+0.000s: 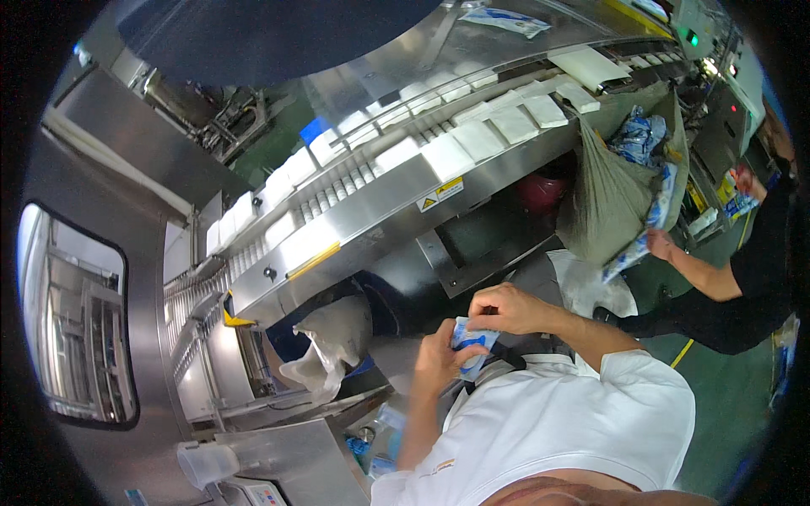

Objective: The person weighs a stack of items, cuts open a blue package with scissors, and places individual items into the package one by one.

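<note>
Close to my body, a small flat packet (470,337) in white and blue is gripped between both hands. My left hand (439,357) is closed on its left side, with the thumb across the front. At the upper end, my right hand (504,307) pinches it with bent fingers. The packet's contents do not show. Beyond my hands runs a steel conveyor (380,210) with a row of white flat packs (479,139) along its edge.
A large greyish sack (612,198) hangs from the conveyor's right end, with blue wrappers (639,135) in it. At the right, a co-worker's hand (662,245) touches a blue-and-white film strip. A pale plastic bag (325,354) hangs below the conveyor; a clear jug (207,463) stands at lower left.
</note>
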The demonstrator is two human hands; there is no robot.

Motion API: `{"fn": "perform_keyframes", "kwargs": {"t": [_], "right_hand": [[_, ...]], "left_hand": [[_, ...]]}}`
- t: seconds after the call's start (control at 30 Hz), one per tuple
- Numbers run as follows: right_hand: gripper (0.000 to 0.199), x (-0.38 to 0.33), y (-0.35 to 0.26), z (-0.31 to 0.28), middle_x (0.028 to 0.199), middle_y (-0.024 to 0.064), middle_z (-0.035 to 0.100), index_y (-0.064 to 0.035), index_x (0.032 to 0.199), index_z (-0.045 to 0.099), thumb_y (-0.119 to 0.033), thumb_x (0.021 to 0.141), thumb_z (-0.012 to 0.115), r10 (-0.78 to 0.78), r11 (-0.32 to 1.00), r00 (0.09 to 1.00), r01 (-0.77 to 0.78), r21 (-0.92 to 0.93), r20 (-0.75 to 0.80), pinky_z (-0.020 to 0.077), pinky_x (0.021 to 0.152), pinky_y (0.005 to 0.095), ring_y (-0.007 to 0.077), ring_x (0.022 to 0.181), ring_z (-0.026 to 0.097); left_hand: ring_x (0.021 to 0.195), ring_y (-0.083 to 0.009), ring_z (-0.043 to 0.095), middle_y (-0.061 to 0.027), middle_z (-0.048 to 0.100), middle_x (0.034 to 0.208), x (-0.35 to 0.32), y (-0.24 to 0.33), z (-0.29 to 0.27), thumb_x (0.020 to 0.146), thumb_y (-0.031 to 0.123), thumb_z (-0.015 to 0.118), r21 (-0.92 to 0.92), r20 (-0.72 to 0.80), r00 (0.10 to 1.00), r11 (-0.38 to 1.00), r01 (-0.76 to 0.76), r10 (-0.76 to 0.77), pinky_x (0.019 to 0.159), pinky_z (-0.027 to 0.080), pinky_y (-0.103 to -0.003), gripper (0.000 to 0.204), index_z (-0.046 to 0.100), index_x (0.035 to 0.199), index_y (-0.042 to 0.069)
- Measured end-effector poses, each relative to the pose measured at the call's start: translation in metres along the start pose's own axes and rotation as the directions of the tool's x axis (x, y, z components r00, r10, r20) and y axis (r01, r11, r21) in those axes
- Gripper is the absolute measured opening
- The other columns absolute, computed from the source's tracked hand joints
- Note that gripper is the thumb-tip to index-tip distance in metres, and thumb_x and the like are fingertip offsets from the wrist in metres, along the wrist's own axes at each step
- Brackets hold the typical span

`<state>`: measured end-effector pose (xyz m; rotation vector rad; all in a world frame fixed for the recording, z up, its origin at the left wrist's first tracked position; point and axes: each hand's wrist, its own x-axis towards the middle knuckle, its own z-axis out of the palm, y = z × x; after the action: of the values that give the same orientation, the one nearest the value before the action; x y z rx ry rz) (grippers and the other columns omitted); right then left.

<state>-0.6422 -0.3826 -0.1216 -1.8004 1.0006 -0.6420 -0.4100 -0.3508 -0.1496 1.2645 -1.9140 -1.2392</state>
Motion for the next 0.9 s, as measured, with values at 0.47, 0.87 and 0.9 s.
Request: {"fn": "perform_keyframes", "kwargs": {"t": [0.47, 0.87, 0.9], "right_hand": [[0.018, 0.079, -0.04, 0.078, 0.098, 0.0073, 0.074, -0.0005, 0.108, 0.069, -0.015, 0.107, 0.057, -0.167, 0.949, 0.92, 0.052, 0.311, 0.355, 0.0558, 0.072, 0.0266, 0.0127, 0.085, 0.07], [0.013, 0.09, 0.012, 0.124, 0.095, 0.0108, 0.073, 0.0008, 0.101, 0.07, -0.009, 0.101, 0.061, -0.138, 0.962, 0.88, 0.01, 0.274, 0.455, 0.0554, 0.072, 0.0284, 0.0164, 0.082, 0.071], [0.014, 0.086, 0.02, 0.127, 0.096, 0.0111, 0.073, 0.0004, 0.102, 0.071, -0.01, 0.102, 0.062, -0.113, 0.963, 0.88, -0.018, 0.269, 0.461, 0.055, 0.071, 0.0292, 0.0174, 0.082, 0.071]], "left_hand": [[0.073, -0.0138, 0.063, -0.0076, 0.071, 0.087, -0.27, 0.059, -0.138, 0.1, 0.029, 0.07, -0.377, -0.89, 0.008, 0.745, 0.551, -0.456, 0.066, 0.051, -0.034, 0.029, 0.069, 0.11, 0.003], [0.12, -0.0416, 0.057, -0.0213, 0.061, 0.125, -0.325, 0.034, -0.163, 0.095, 0.016, 0.073, 0.17, -0.985, 0.17, 0.001, 0.985, 0.016, 0.104, 0.045, -0.05, 0.043, 0.059, 0.133, 0.0], [0.121, -0.0402, 0.058, -0.021, 0.061, 0.127, -0.305, 0.033, -0.173, 0.097, 0.013, 0.07, 0.271, -0.963, 0.271, 0.11, 0.956, 0.014, 0.104, 0.046, -0.048, 0.041, 0.059, 0.133, 0.0]]}}
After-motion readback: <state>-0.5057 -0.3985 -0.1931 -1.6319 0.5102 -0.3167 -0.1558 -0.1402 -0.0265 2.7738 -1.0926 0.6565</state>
